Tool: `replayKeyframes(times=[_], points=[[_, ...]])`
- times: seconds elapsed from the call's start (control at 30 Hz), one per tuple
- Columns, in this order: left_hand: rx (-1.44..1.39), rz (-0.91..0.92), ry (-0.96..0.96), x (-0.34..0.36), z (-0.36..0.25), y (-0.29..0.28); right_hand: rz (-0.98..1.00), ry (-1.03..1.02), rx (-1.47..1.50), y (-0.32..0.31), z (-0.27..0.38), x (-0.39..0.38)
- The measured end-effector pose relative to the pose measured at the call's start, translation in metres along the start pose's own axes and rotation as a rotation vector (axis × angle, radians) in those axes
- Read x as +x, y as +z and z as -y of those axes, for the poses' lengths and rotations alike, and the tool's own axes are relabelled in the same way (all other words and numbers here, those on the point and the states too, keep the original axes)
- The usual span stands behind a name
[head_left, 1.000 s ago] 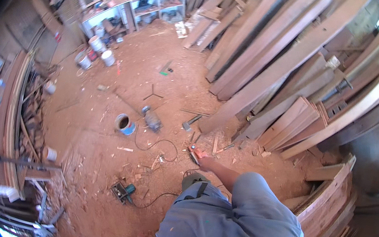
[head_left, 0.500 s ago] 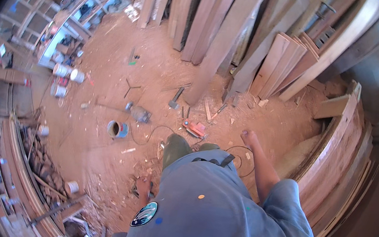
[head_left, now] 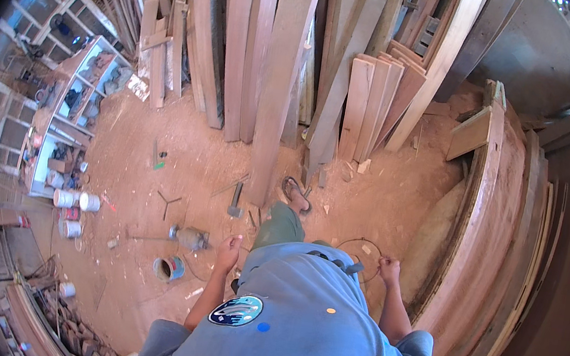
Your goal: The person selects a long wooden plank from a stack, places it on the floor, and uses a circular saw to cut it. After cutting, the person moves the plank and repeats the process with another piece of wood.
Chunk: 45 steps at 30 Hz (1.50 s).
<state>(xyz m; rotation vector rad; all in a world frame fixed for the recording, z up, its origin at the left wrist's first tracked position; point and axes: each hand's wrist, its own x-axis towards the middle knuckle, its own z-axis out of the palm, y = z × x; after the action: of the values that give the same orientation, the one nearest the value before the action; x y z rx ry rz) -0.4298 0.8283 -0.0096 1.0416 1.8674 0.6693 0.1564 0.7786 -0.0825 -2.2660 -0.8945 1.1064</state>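
My left hand (head_left: 228, 251) hangs beside my left hip, fingers loosely curled, and nothing shows in it. My right hand (head_left: 390, 270) is out at my right side with the fingers curled in; I see nothing in it either. Close to that hand, a loop of thin black cord (head_left: 361, 240) lies on the floor; whether they touch I cannot tell. One sandalled foot (head_left: 295, 194) is forward near the leaning boards. Left of my left hand are a grey machine with a rounded body (head_left: 190, 237) and an open bucket (head_left: 168, 268). A hammer-like tool (head_left: 236, 200) lies ahead.
Tall boards (head_left: 278, 92) lean along the far side, with shorter planks (head_left: 371, 110) among them. Long stacked timber (head_left: 486, 224) borders the right. At left stand a cluttered shelf (head_left: 64, 122) and white buckets (head_left: 88, 201). A three-armed metal piece (head_left: 167, 205) lies on the dusty floor.
My left hand has come forward from low beside my body, and my right hand has drawn back toward my side. A foot now shows ahead; the orange power tool is no longer visible.
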Motion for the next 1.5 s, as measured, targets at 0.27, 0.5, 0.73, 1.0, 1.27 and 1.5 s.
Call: replayKeyframes(times=[0.27, 0.5, 0.73, 1.0, 1.27, 1.5], points=[[0.032, 0.036, 0.076, 0.211, -0.066, 0.038, -0.057, -0.187, 0.231, 0.027, 0.216, 0.115], [-0.082, 0.094, -0.067, 0.308, -0.159, 0.031, -0.086, -0.668, -0.13, 0.025, 0.466, 0.213], [-0.123, 0.068, 0.039, 0.361, -0.236, 0.012, 0.006, -0.665, 0.37, 0.004, 0.671, 0.256], [-0.274, 0.006, -0.111, 0.371, -0.225, 0.026, 0.068, -0.932, 0.57, -0.017, 0.92, 0.326], [-0.042, -0.256, 0.365, 0.429, -0.382, 0.057, 0.064, -0.94, 0.666, -0.015, 1.109, 0.38], [-0.158, -0.225, 0.323, 0.533, -0.528, 0.04, 0.464, -0.952, 0.838, 0.008, 1.135, 0.411]])
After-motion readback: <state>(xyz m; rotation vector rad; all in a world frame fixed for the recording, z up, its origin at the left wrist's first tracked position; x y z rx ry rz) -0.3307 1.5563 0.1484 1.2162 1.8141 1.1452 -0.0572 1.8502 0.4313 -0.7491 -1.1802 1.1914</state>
